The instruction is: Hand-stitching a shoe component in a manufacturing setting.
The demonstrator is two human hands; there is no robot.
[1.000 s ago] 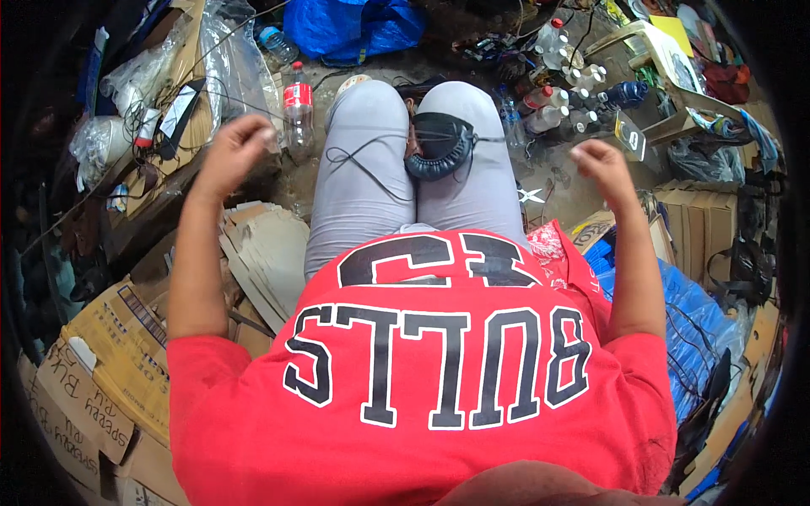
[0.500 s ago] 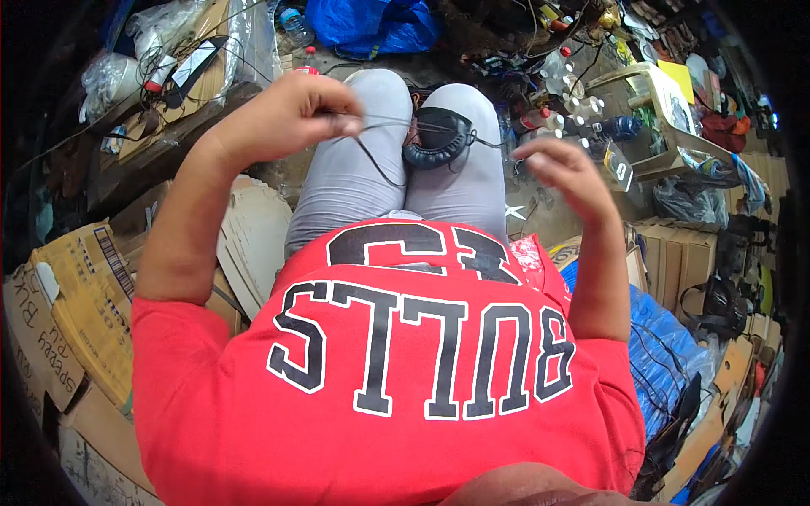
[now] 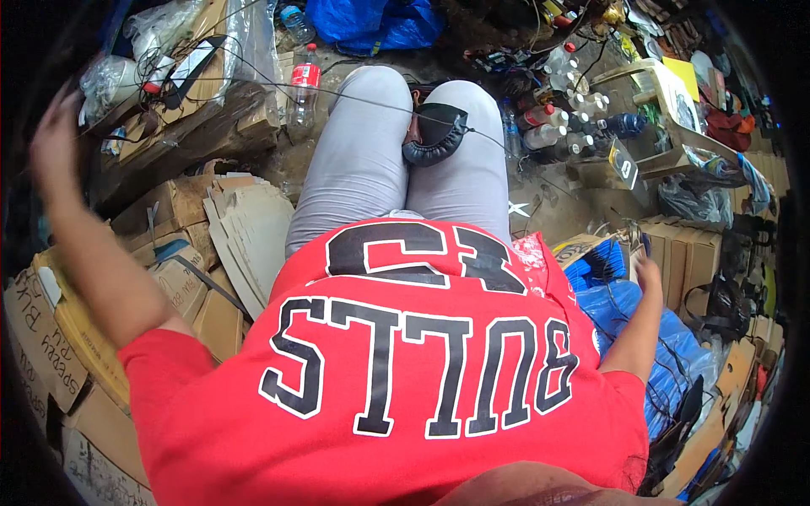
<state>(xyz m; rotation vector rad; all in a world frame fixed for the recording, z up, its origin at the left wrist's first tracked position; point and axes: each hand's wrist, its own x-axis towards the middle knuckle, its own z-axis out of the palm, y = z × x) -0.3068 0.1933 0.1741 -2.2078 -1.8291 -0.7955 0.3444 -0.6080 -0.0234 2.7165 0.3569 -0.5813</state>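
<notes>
Against the frame from half a second ago, the hands are spread far wider: the left hand [image 3: 55, 143] has been swung out to the far left, and the right hand [image 3: 648, 268] has been brought down beside the blue plastic bundle [image 3: 620, 304]. The thread [image 3: 363, 99], earlier slack over one thigh, is now drawn nearly straight across the knees. The black shoe upper [image 3: 439, 135] has been kept between the thighs, near the knees. Whether the fingers of either hand are closed on the thread cannot be told; the left is blurred and the right is small and partly turned away.

A grey floor [image 3: 553, 181] is seen around the legs. At the left, pale card sheets [image 3: 253, 236] are piled near written-on cardboard boxes [image 3: 51, 363]. A red-capped bottle [image 3: 305, 84] is stood just beside the left knee, and clear plastic bottles [image 3: 553, 131] are clustered past the right.

The upper is smooth and dull, with a curved, puckered edge. The grey trousers [image 3: 354, 177] are creased; crinkled blue sheeting [image 3: 375, 25] is heaped ahead.
</notes>
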